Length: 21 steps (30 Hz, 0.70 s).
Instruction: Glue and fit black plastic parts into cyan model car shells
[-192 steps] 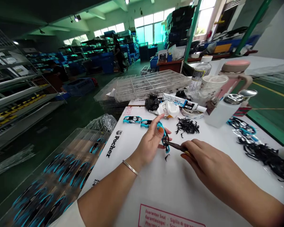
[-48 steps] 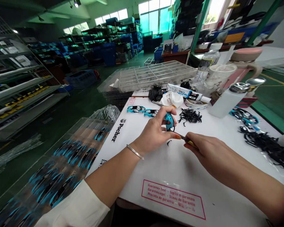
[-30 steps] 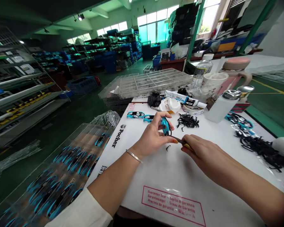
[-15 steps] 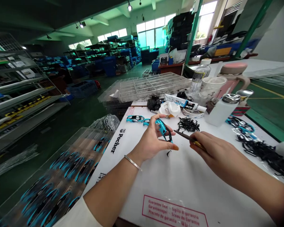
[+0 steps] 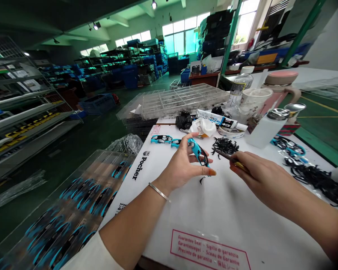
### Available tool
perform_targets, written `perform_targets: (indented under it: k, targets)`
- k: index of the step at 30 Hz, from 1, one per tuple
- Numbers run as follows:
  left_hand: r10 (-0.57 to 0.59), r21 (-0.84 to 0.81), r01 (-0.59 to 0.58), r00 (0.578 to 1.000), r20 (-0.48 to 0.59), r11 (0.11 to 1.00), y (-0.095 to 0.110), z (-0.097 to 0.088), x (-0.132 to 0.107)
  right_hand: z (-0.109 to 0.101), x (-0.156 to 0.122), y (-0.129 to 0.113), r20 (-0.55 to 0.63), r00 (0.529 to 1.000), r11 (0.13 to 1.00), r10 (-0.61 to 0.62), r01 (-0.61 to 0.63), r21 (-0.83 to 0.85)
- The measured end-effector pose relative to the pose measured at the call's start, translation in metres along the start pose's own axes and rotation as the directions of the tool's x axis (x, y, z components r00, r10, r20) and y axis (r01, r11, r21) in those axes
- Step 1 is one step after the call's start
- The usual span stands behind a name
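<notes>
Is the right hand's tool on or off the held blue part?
Off: white surface shows between the tool and the blue part.

Clear compartmented trays (image 5: 183, 99) lie stacked; to their right stand a clear bottle (image 5: 236, 92), a translucent cup (image 5: 253, 102) and a pink-lidded jug (image 5: 281, 78). Farther back, a blue crate (image 5: 97, 104) rests on the green floor (image 5: 95, 129), right of a tiered rack (image 5: 22, 94), with windows (image 5: 178, 37) beyond.

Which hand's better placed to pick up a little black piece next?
Probably the right hand: its pointed tool is by the black pieces, while the left hand holds a blue part.
</notes>
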<state>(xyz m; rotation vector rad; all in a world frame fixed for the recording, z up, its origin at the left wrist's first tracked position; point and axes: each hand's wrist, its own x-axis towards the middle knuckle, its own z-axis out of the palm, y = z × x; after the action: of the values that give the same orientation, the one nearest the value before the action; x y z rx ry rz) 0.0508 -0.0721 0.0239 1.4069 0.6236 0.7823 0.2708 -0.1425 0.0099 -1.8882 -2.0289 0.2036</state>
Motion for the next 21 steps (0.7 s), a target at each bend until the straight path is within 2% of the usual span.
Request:
perform_targets:
  k: [5, 12, 21]
  targets:
    - [0.016, 0.053, -0.014, 0.999, -0.033, 0.998, -0.0009, 0.0015, -0.0006, -0.0031, -0.0013, -0.0048, -0.031, 0.999, 0.999, -0.024, 0.025, 0.023]
    - [0.058, 0.156, -0.044, 0.995, -0.085, 0.987, -0.0022, 0.0018, -0.0012, -0.0035, -0.0047, -0.0097, -0.035, 0.985, 0.985, -0.17, 0.171, 0.034]
    - [0.108, 0.253, -0.08, 0.989, -0.098, 0.964, 0.001, 0.0036, -0.0019, 0.0022, -0.0077, -0.0085, -0.008, 0.976, 0.976, -0.218, 0.218, -0.013]
